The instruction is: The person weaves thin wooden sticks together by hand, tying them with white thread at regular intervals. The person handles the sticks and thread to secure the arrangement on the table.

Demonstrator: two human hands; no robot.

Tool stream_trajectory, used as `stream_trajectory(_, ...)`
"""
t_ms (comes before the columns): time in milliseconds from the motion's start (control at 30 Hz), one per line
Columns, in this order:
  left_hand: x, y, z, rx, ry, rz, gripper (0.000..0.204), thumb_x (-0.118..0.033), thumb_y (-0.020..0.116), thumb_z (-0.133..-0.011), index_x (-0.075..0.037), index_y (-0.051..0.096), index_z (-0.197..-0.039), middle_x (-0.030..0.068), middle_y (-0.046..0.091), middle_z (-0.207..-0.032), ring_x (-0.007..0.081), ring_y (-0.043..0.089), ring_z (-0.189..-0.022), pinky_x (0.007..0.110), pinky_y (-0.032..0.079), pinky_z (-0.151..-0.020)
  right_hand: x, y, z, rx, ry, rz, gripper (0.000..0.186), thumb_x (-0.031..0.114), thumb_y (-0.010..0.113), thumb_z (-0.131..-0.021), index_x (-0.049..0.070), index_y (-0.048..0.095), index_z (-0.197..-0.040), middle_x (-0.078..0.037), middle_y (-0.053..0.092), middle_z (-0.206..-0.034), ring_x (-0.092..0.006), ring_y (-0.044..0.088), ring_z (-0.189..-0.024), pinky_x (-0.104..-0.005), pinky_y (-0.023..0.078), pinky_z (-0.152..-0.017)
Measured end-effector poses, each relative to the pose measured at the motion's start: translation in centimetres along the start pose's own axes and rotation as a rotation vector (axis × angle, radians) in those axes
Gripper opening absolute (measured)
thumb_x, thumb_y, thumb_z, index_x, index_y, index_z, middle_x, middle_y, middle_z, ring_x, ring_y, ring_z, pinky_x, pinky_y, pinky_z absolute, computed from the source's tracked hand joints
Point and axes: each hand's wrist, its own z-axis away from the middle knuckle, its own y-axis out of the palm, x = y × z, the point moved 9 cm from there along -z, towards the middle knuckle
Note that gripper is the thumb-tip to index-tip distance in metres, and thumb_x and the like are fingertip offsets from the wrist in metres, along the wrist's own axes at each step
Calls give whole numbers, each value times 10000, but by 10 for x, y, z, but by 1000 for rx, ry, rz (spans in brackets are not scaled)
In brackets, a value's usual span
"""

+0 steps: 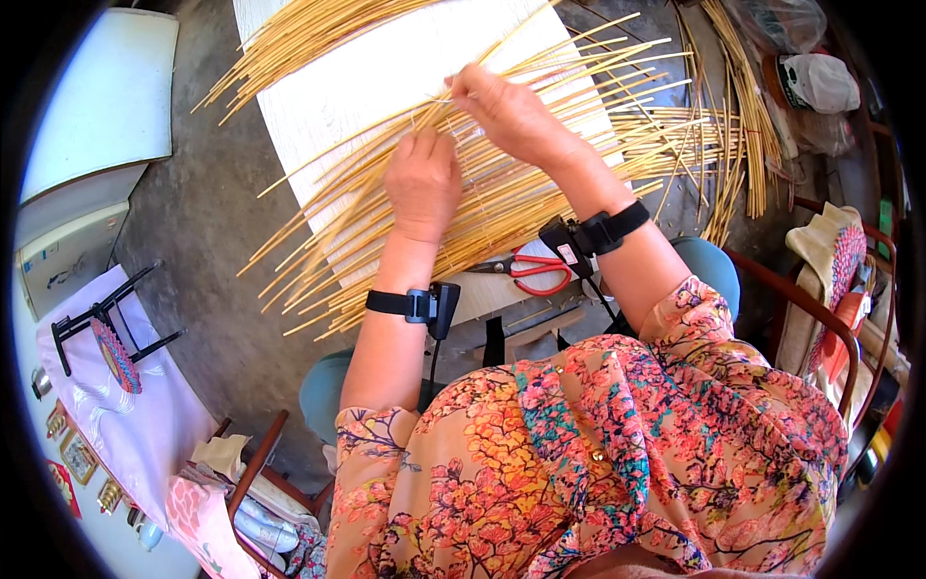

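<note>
Many thin yellow reed stalks (386, 253) lie side by side on a white board (318, 125), and fine cross lines of string run over them. My left hand (424, 183) is closed, its curled fingers on stalks along the far edge of this row. Just right of it, my right hand (506, 114) pinches at the same edge, where a short pale string shows by the fingertips. Exactly what lies between the right fingers is partly hidden. Red-handled scissors (526, 270) rest below the hands, near the row's front edge.
A loose bundle of stalks (299, 43) lies at the board's far left. More stalks (748, 116) are on the floor at right, near plastic bags (820, 82). Chairs stand on both sides, with a wooden armrest (801, 299) at right. A white cabinet (101, 92) is at far left.
</note>
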Motion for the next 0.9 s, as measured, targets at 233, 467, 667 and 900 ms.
stream_trajectory(233, 19, -4, 5, -78, -95, 5, 217, -10, 626, -728, -48, 636, -942, 103, 635, -943, 297, 570, -902, 369, 478, -797, -5, 21, 11, 80, -101, 149, 97, 125, 543, -891, 64, 519, -962, -158, 604, -858, -374, 580, -844, -435, 466, -712)
stream_trajectory(467, 24, -3, 6, -57, -104, -23, 194, -48, 639, -719, -67, 639, -913, 81, 605, -881, 284, 549, -863, 380, 456, -770, -1, 19, 9, 38, -143, 149, 74, 121, 540, -880, 67, 516, -924, -168, 610, -847, -381, 582, -823, -445, 464, -696)
stream_trajectory(667, 41, 8, 7, 25, -205, 69, 165, -54, 657, -744, -76, 659, -907, 87, 622, -847, 285, 569, -815, 381, 477, -727, -7, 28, 12, 151, -89, 194, 75, 117, 535, -881, 57, 505, -913, -170, 608, -853, -380, 576, -841, -446, 461, -696)
stream_trajectory(900, 38, 11, 9, 3, -153, 15, 114, -75, 649, -740, -69, 657, -854, 81, 626, -826, 274, 578, -798, 384, 472, -716, 9, 26, 17, 57, -242, 145, 69, 108, 519, -877, 46, 505, -904, -192, 604, -845, -392, 584, -837, -451, 461, -690)
